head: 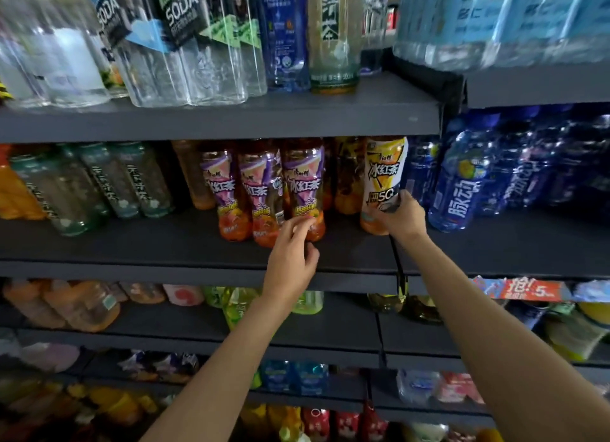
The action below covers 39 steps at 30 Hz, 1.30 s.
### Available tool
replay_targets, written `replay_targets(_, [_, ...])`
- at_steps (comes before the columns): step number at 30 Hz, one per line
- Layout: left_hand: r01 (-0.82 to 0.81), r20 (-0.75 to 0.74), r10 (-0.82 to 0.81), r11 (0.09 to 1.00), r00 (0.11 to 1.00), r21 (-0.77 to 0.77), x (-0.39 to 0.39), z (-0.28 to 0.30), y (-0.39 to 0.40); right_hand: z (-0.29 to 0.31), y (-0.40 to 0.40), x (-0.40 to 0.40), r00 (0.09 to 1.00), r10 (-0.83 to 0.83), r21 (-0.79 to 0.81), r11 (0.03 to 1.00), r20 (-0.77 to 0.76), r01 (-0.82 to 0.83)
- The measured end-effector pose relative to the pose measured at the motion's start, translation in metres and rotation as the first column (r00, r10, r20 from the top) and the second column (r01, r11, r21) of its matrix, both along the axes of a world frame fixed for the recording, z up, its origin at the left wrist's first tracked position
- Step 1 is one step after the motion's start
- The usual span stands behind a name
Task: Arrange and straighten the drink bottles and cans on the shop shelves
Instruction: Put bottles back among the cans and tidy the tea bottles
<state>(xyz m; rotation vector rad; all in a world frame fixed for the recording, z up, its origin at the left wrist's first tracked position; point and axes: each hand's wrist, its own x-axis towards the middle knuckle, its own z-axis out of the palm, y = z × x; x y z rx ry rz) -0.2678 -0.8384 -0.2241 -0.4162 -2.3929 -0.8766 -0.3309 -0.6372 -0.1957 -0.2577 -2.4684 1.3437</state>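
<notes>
Your right hand (pixel 394 215) is wrapped around the lower body of the yellow-and-white iced tea bottle (pixel 384 177), thumb on the label and fingers curled behind it, with the bottle's base on the middle shelf (pixel 165 240) or barely off it; I cannot tell which. Your left hand (pixel 292 256) holds nothing: its fingers are loosely spread, the tips reaching up to the foot of the nearest purple-label tea bottle (pixel 303 190), touching it or just short of it.

That bottle is the right-hand one of three purple-label bottles (pixel 251 194) standing in a tight row just beyond your left fingertips. The bottle in your right hand stands apart from them, with a clear gap of bare shelf between the two hands. To the outside of your right hand, close by, is a blue sports drink bottle (pixel 462 184).

By the look of it, you are facing up the iced teas: one bottle is being set in place while the other hand goes to steady or nudge its neighbour. The next move seems to call for sliding the held bottle towards your left hand to close the gap, turning its label square to the front, and bringing its base into line with the three. Keep it upright as you slide, since the grip is low on a tall bottle.
</notes>
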Motion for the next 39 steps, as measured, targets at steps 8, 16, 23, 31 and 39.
replay_targets(8, [0.058, -0.090, -0.054, 0.997, 0.994, 0.051, -0.009, 0.004, 0.040, -0.007, 0.018, 0.042, 0.975, -0.154, 0.193, 0.964, -0.162, 0.184])
replay_targets(16, [0.037, -0.091, -0.033, 0.998, 0.995, 0.048, -0.024, -0.001, 0.057, -0.018, 0.054, 0.070, 0.965, 0.037, 0.211, 0.977, -0.259, 0.019])
replay_targets(23, [0.031, 0.169, -0.024, 0.999, 0.985, -0.038, -0.049, 0.023, 0.080, -0.022, 0.053, 0.070, 0.973, -0.097, -0.069, 0.994, -0.211, 0.084])
replay_targets(31, [-0.003, 0.541, 0.081, 0.990, 0.837, -0.142, -0.074, 0.024, 0.096, -0.011, 0.008, 0.020, 0.988, -0.069, 0.032, 0.997, -0.141, 0.074])
replay_targets(39, [0.010, 0.546, 0.135, 0.967, 0.827, -0.254, -0.073, 0.022, 0.092, -0.020, -0.003, 0.013, 0.964, -0.149, -0.114, 0.985, -0.221, 0.126])
